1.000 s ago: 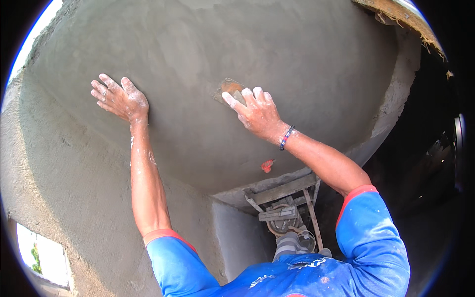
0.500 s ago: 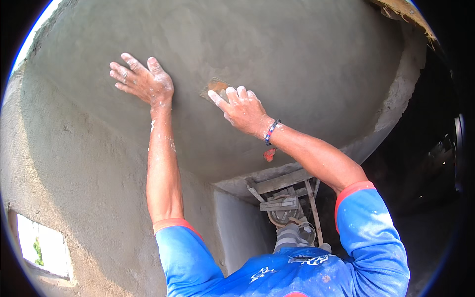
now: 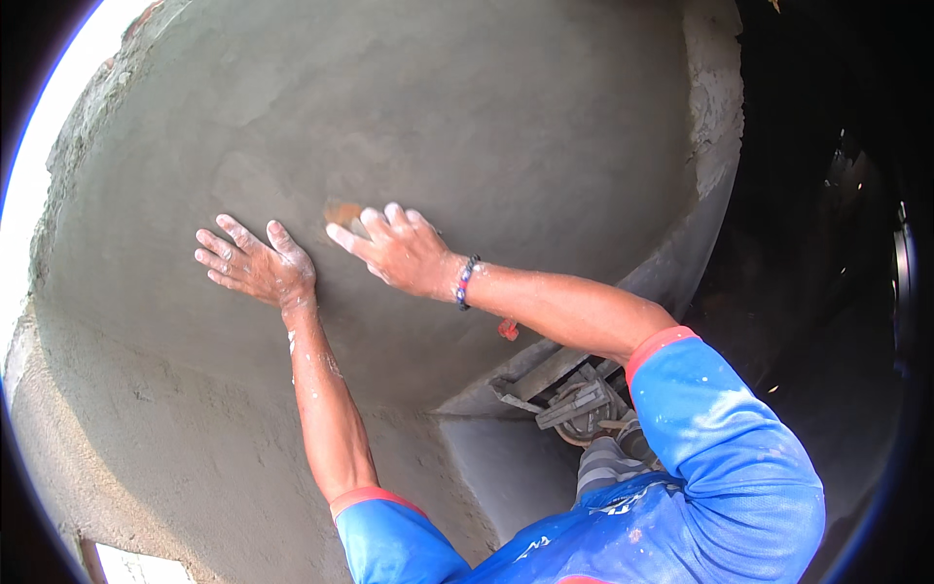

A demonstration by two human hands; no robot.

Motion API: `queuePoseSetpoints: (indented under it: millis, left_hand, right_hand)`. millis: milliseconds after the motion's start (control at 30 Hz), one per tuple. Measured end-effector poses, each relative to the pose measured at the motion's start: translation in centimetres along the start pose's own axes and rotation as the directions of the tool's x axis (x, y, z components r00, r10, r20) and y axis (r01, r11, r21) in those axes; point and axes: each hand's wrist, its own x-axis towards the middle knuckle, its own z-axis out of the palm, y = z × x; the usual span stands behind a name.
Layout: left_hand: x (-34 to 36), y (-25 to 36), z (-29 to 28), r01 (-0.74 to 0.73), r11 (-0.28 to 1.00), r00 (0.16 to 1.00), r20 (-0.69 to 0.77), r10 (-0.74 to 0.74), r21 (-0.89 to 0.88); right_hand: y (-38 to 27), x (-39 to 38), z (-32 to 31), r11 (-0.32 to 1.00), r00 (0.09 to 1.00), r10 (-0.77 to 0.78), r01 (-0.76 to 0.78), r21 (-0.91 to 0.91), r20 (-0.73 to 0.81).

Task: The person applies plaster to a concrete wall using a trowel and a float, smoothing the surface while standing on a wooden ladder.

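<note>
A grey plastered wall surface (image 3: 506, 117) fills the upper view, with faint sweeping marks across it. My left hand (image 3: 261, 265) lies against this plaster, fingers spread and whitened with dried residue, holding nothing. To its right, my right hand (image 3: 411, 255) is closed on a thin flat scraper (image 3: 342, 213) with an orange-brown patch. The scraper lies against the plaster, its edges blurred and partly covered by my fingers. A beaded bracelet (image 3: 468, 282) circles my right wrist.
Below my arms stand a wooden frame (image 3: 550, 376) and a round container (image 3: 584, 417) with boards across it. A small red thing (image 3: 508, 329) shows beneath my right forearm. Rough broken edges (image 3: 715, 88) border the plaster; a bright opening (image 3: 141, 565) is at lower left.
My right hand has moved left and down in view with the scraper, closer to my left hand. The whole view has also shifted and tilted; my left hand stays spread on the plaster.
</note>
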Motion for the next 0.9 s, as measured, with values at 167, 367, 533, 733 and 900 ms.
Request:
queuePoseSetpoints:
  millis: [167,367,533,733,900]
  left_hand:
    - [-0.3,0.0,0.0,-0.01,1.0,1.0,0.008,0.01,0.021]
    - [-0.2,0.5,0.3,-0.009,1.0,1.0,-0.023,0.009,-0.005]
    - [-0.4,-0.5,-0.2,-0.01,0.999,1.0,-0.021,0.011,0.037]
    - [-0.4,0.8,0.0,0.003,0.999,1.0,-0.025,-0.002,0.032]
    - [0.4,0.1,0.3,-0.033,0.998,0.997,-0.071,0.037,0.052]
  right_hand:
    - [8.7,-11.6,-0.2,0.987,0.978,-0.078,0.103,-0.122,0.196]
    - [21.7,-8.2,-8.2,0.855,0.825,0.517,-0.512,0.085,-0.229]
    - [18.9,-10.6,-4.6,0.739,0.666,0.673,-0.62,0.265,-0.322]
    - [12.6,-18.5,-0.6,0.778,0.769,0.627,-0.613,0.139,-0.122]
    - [15.5,-14.6,-2.6,0.719,0.69,0.693,-0.635,0.283,-0.211]
